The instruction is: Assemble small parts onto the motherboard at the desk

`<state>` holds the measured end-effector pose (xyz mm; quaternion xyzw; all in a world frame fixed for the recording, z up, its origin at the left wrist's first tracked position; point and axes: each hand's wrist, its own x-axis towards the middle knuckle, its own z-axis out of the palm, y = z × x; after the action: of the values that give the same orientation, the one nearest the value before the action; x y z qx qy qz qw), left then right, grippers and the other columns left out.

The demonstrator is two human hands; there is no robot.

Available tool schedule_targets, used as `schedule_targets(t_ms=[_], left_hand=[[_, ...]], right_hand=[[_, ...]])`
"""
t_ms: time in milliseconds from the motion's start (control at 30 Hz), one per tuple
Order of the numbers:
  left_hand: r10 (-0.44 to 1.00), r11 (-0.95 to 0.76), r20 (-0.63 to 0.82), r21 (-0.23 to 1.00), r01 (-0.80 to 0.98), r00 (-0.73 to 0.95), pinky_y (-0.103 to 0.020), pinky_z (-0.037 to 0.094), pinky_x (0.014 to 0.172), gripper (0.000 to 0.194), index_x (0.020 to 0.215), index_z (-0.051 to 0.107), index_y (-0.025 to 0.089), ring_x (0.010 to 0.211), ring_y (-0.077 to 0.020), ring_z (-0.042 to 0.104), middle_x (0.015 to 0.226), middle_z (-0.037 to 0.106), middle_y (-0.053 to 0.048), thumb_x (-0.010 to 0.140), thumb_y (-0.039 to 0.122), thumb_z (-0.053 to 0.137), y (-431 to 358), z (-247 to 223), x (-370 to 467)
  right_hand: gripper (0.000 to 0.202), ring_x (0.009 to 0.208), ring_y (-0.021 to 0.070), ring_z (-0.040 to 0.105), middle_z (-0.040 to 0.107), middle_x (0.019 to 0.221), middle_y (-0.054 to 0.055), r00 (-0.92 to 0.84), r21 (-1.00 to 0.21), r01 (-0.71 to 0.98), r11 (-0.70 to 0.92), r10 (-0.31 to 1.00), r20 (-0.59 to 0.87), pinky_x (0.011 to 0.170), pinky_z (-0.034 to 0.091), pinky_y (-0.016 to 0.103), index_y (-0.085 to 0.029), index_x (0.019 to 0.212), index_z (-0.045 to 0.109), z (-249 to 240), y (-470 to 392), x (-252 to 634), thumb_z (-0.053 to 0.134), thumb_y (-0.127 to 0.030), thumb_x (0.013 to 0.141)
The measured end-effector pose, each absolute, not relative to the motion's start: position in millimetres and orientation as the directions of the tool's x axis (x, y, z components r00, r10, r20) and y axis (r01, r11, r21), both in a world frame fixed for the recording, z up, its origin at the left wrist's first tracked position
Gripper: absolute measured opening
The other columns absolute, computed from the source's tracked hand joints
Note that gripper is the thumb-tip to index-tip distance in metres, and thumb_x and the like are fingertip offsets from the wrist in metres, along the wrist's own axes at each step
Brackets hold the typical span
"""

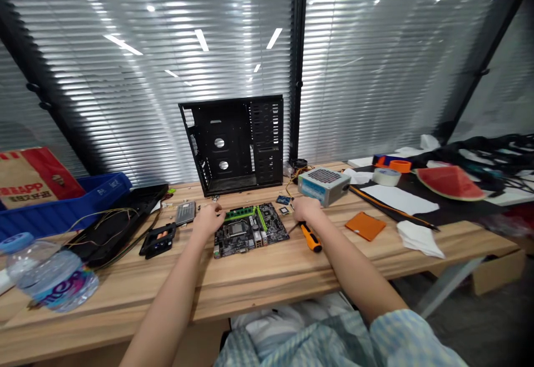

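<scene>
A dark motherboard (273, 225) lies flat on the table, with a green RAM stick (240, 213) along its back edge and a metal CPU socket (237, 229). My left hand (208, 219) is at its back left corner, fingers curled against the edge by the RAM stick. To the right of the board, my right hand (306, 209) is closed low over the table, its fingertips mostly hidden; what they hold I cannot make out. Just in front of it lies an orange and black screwdriver (311, 237). A small blue circuit board (285, 199) and a square chip (284, 210) are beside its fingers.
An open black computer case (233, 147) stands behind the motherboard, with a power supply (324, 184) to its right. Left are a drive (185, 213), a black bracket (158, 240), a blue bin (100, 189) and a water bottle (54, 278). An orange square (365, 226) lies right.
</scene>
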<state>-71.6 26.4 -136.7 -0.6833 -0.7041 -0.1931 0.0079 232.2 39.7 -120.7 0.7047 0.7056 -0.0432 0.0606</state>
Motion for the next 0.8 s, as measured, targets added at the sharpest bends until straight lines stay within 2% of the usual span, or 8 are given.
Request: schedule_targets(t_ms=[200, 300, 400, 533, 667, 800], left_hand=[[0.950, 0.041, 0.274, 0.367, 0.929, -0.150, -0.033, 0.049, 0.079, 0.028, 0.089, 0.071, 0.020, 0.092, -0.0264, 0.066, 0.092, 0.073, -0.011, 0.085, 0.035, 0.047, 34.1, -146.0, -79.8], [0.938, 0.038, 0.305, 0.379, 0.924, -0.164, -0.033, 0.049, 0.082, 0.029, 0.091, 0.071, 0.019, 0.094, -0.0261, 0.067, 0.094, 0.073, -0.011, 0.085, 0.030, 0.045, 39.7, -154.5, -83.1], [0.929, 0.029, 0.331, 0.385, 0.922, -0.167, -0.032, 0.049, 0.086, 0.029, 0.094, 0.070, 0.019, 0.098, -0.0252, 0.066, 0.099, 0.073, -0.011, 0.085, 0.024, 0.043, 45.1, -163.3, -85.1], [0.915, 0.028, 0.359, 0.402, 0.915, -0.186, -0.032, 0.049, 0.088, 0.033, 0.101, 0.069, 0.017, 0.100, -0.0239, 0.066, 0.103, 0.072, -0.010, 0.086, 0.020, 0.041, 49.0, -172.7, -87.9], [0.909, 0.041, 0.369, 0.387, 0.921, -0.195, -0.027, 0.049, 0.088, 0.036, 0.109, 0.065, 0.015, 0.100, -0.0194, 0.066, 0.105, 0.072, -0.010, 0.088, 0.017, 0.037, 48.1, -175.1, -92.2], [0.937, 0.055, 0.312, 0.318, 0.946, -0.160, -0.025, 0.049, 0.084, 0.033, 0.111, 0.064, 0.013, 0.096, -0.0193, 0.068, 0.100, 0.073, -0.010, 0.089, 0.019, 0.040, 46.4, -168.4, -94.7]], right_hand=[[0.039, 0.111, 0.0312, 0.062, 0.062, 0.121, 0.025, 0.046, 0.031, 0.999, -0.044, 0.996, -0.078, 0.082, 0.051, 0.040, -0.010, 0.119, 0.065, -127.9, 46.5, 233.3, 0.049, -0.011, 0.084], [0.040, 0.109, 0.0302, 0.064, 0.064, 0.117, 0.026, 0.064, 0.013, 0.998, -0.064, 0.997, -0.035, 0.082, 0.051, 0.039, -0.009, 0.117, 0.066, -130.6, 48.0, 234.3, 0.039, -0.007, 0.088], [0.041, 0.107, 0.0306, 0.065, 0.065, 0.115, 0.026, 0.051, -0.003, 0.999, -0.050, 0.998, 0.028, 0.082, 0.051, 0.040, -0.009, 0.116, 0.066, -128.6, 47.6, 230.6, 0.037, -0.006, 0.088], [0.035, 0.105, 0.0306, 0.065, 0.066, 0.113, 0.024, -0.078, -0.028, 0.996, 0.081, 0.992, 0.095, 0.082, 0.051, 0.037, -0.011, 0.113, 0.067, -120.1, 50.3, 204.7, 0.044, -0.010, 0.087], [0.032, 0.103, 0.0295, 0.065, 0.068, 0.111, 0.020, -0.266, -0.072, 0.960, 0.272, 0.960, 0.086, 0.084, 0.050, 0.037, -0.014, 0.110, 0.070, -121.1, 60.2, 164.6, 0.047, -0.019, 0.088], [0.036, 0.108, 0.0293, 0.062, 0.067, 0.114, 0.017, -0.316, -0.112, 0.938, 0.329, 0.941, 0.120, 0.084, 0.049, 0.038, -0.016, 0.110, 0.069, -138.5, 67.4, 146.5, 0.038, -0.027, 0.094]])
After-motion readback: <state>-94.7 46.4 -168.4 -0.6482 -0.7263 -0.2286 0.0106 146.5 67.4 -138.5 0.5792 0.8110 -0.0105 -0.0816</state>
